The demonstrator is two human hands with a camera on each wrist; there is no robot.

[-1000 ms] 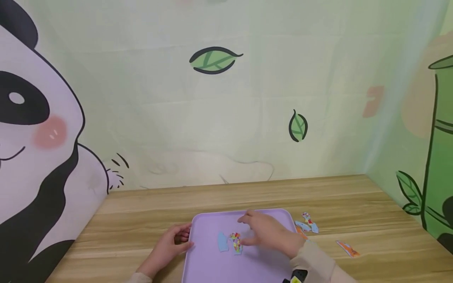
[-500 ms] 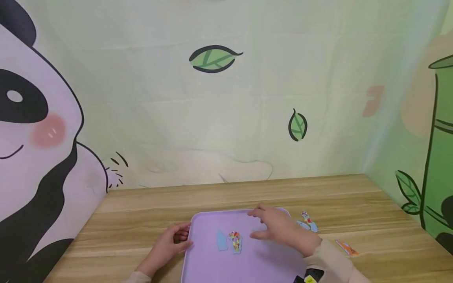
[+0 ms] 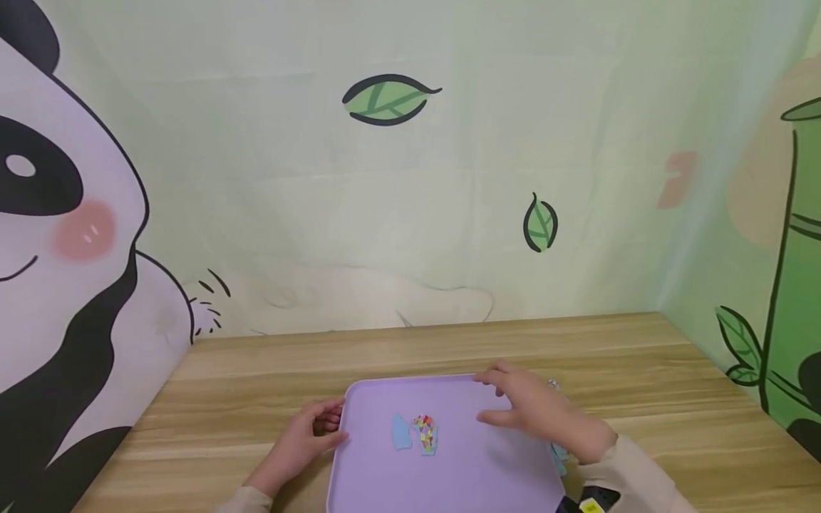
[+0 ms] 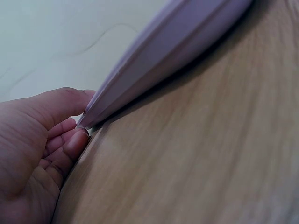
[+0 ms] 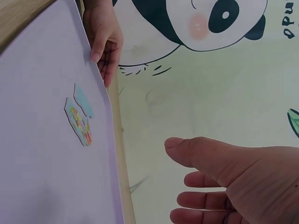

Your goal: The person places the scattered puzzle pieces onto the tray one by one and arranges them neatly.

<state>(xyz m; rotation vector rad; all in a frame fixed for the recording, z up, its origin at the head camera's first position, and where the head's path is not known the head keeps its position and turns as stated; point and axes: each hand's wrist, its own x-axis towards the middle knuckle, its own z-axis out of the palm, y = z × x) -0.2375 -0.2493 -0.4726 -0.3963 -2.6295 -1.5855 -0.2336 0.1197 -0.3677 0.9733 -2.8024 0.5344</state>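
A lilac tray point(image 3: 442, 484) lies on the table with two flat cut-out pieces on it, resembling jigsaw pieces. One is a plain light-blue piece point(image 3: 401, 432); the other is a colourful patterned piece point(image 3: 426, 434) with blue edges, close beside it on the right. My left hand point(image 3: 304, 442) pinches the tray's left rim between thumb and fingers, as the left wrist view shows with the thumb point(image 4: 70, 100) on the rim. My right hand point(image 3: 529, 406) hovers over the tray's right side, thumb and fingers spread apart, holding nothing.
More blue pieces point(image 3: 559, 456) lie off the tray's right edge, partly hidden by my right hand and forearm. The wooden table point(image 3: 269, 363) meets a pale green printed wall cloth point(image 3: 288, 178) at the back, with a panda drawing point(image 3: 64, 299) on the left.
My right hand has moved right and away from the patterned piece, which now shows fully. The orange piece right of the tray is now hidden behind the arm. My left hand stays on the rim.
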